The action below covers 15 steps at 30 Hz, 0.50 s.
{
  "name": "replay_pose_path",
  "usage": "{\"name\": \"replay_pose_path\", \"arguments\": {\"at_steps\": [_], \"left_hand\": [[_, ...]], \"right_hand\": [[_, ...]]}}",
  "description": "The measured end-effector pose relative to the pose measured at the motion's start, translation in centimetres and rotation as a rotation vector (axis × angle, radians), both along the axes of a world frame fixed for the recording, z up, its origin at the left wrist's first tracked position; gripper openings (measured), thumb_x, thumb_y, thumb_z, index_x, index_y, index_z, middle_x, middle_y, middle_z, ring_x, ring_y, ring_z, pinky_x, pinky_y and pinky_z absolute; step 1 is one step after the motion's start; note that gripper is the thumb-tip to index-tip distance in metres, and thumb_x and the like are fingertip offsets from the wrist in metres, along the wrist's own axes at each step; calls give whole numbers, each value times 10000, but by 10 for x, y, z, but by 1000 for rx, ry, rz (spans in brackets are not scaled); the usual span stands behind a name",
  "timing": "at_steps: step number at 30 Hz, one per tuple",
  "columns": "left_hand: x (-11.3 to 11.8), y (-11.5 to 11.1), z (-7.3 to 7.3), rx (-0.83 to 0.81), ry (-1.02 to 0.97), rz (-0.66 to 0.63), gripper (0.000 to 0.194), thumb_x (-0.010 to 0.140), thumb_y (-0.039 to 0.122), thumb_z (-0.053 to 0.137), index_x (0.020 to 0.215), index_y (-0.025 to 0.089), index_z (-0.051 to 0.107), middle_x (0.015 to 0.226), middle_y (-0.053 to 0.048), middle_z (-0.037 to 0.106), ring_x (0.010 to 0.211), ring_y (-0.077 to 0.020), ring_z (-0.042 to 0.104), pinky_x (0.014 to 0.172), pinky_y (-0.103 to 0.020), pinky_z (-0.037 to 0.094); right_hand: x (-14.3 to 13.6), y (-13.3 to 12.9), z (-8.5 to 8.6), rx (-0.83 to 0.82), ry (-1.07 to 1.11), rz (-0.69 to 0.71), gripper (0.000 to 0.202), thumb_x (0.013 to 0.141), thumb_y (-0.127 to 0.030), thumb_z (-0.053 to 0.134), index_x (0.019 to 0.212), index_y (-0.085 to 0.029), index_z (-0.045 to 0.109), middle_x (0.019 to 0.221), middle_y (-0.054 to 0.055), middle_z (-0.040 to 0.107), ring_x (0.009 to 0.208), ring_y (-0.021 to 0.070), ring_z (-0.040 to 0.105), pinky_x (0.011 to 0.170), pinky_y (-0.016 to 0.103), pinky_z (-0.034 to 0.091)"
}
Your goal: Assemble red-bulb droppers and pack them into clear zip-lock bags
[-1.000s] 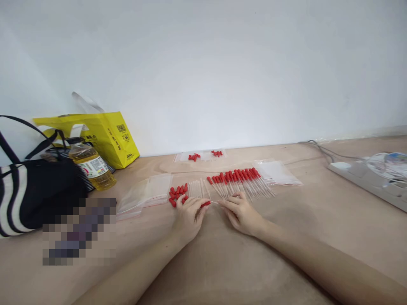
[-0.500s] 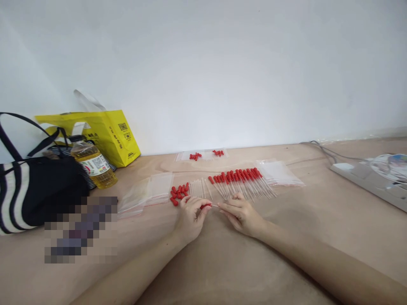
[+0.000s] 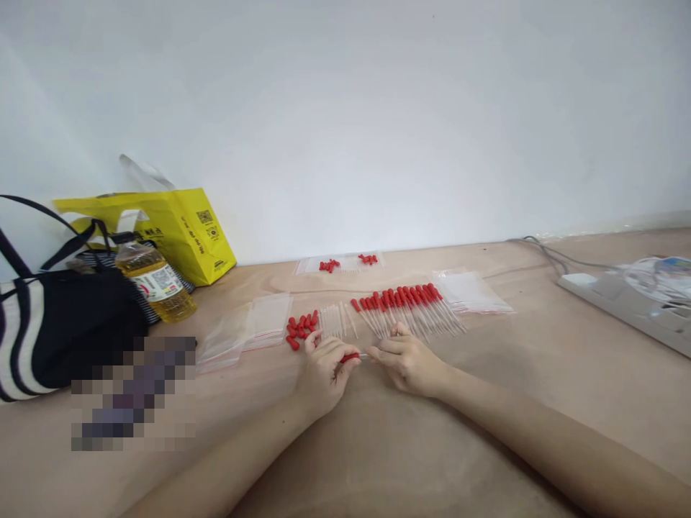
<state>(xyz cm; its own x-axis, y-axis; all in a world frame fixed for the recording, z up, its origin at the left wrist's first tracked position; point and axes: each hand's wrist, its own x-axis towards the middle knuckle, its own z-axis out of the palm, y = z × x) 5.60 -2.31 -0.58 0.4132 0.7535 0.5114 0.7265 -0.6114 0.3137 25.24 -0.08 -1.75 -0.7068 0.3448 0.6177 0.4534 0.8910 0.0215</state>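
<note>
Pale wooden tabletop [image 3: 378, 446] is running back to a white wall. From left to right: a pile of loose red rubber bulbs [image 3: 301, 329] is lying at 11 o'clock from the left hand [image 3: 324, 370], which is pinching one red rubber cap [image 3: 350, 357]. A thin clear glass tube [image 3: 363, 355] is lying with its long axis running 9-to-3 between both hands. The right hand [image 3: 407, 360] is pinching its other end. A row of finished red-capped droppers [image 3: 410, 308] is lying at 12 o'clock.

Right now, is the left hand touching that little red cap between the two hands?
Touching. The head view shows the left hand with its fingertips pinched round the red cap, no gap between them. The right hand meets the clear tube end beside it.
</note>
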Motion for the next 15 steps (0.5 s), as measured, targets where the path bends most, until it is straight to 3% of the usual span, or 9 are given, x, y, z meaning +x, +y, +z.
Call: {"name": "replay_pose_path", "arguments": {"at_steps": [15], "left_hand": [[1, 1, 0, -5, -26, -17, 115, 809, 261, 477, 784, 227, 584, 741, 20, 656, 742, -141, 572, 944, -408, 202]], "right_hand": [[-6, -1, 6, -147, 37, 22, 249, 816, -122, 347, 870, -143, 590, 618, 20, 557, 551, 108, 448, 669, 275, 292]]}}
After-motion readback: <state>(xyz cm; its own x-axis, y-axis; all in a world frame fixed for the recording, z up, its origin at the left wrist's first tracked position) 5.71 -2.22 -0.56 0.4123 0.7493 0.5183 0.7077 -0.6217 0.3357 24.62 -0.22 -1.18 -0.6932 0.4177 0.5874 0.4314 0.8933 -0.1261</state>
